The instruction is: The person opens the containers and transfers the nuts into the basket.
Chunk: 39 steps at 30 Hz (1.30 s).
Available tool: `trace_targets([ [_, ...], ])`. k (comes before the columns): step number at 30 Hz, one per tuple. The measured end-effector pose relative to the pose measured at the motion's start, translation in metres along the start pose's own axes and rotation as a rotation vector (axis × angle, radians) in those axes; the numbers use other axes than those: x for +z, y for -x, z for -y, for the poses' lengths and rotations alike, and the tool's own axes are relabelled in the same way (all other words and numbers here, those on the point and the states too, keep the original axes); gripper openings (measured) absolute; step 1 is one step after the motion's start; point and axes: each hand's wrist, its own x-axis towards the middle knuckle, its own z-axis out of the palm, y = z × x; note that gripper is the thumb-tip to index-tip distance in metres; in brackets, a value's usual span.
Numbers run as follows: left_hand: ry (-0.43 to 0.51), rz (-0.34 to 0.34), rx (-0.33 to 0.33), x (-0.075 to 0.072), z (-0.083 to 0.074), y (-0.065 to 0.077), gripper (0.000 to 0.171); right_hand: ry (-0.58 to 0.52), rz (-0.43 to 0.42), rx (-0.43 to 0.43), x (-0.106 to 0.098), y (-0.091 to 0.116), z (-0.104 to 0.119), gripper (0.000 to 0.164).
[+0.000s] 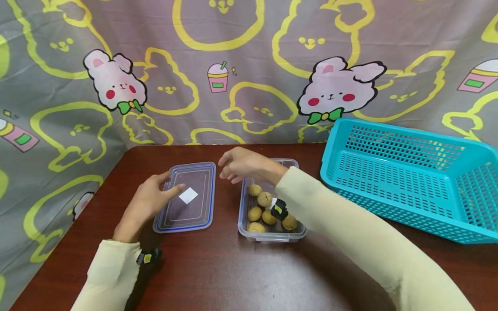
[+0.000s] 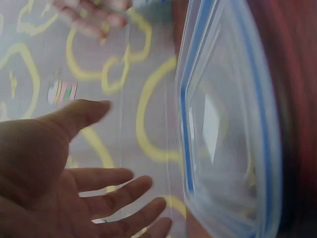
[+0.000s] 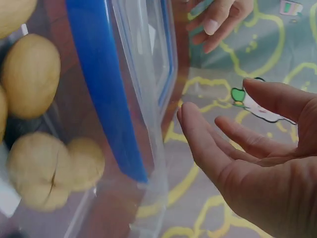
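A clear lid point(image 1: 200, 211) with a blue seal and a white square label point(image 1: 188, 195) lies flat on the table. My left hand point(image 1: 148, 196) is over the lid's left edge, thumb and fingers spread, holding nothing; its palm and apart fingers show in the left wrist view. To the right stands an uncovered clear plastic container point(image 1: 272, 237) with several tan walnuts point(image 1: 254, 214) inside; one walnut point(image 3: 37, 168) shows a dark crack. My right hand point(image 1: 246, 164) hovers by the container's far left corner, fingers loosely bent and nothing between them. My right forearm partly hides the container.
A turquoise perforated basket point(image 1: 393, 172) stands at the right, behind my right sleeve. A curtain point(image 1: 249, 65) printed with cartoon animals hangs along the back and left edges of the brown table point(image 1: 218, 268).
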Motion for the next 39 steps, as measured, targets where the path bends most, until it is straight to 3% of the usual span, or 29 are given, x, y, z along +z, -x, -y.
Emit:
trace_targets([
  [10, 0.093, -0.077, 0.172, 0.027, -0.046, 0.020, 0.080, 0.064, -0.018, -0.058, -0.027, 0.041, -0.012, 0.041],
  [18, 0.234, -0.024, 0.215, 0.049, -0.069, 0.033, 0.085, 0.091, -0.020, -0.099, -0.038, 0.072, -0.031, 0.045],
  [25, 0.285, 0.002, 0.277, 0.070, -0.079, 0.041, 0.090, 0.116, -0.024, -0.094, -0.037, 0.093, -0.045, 0.042],
  [39, 0.382, 0.088, 0.285, 0.088, -0.092, 0.053, 0.099, 0.091, -0.005, -0.202, -0.034, 0.114, -0.078, 0.040],
])
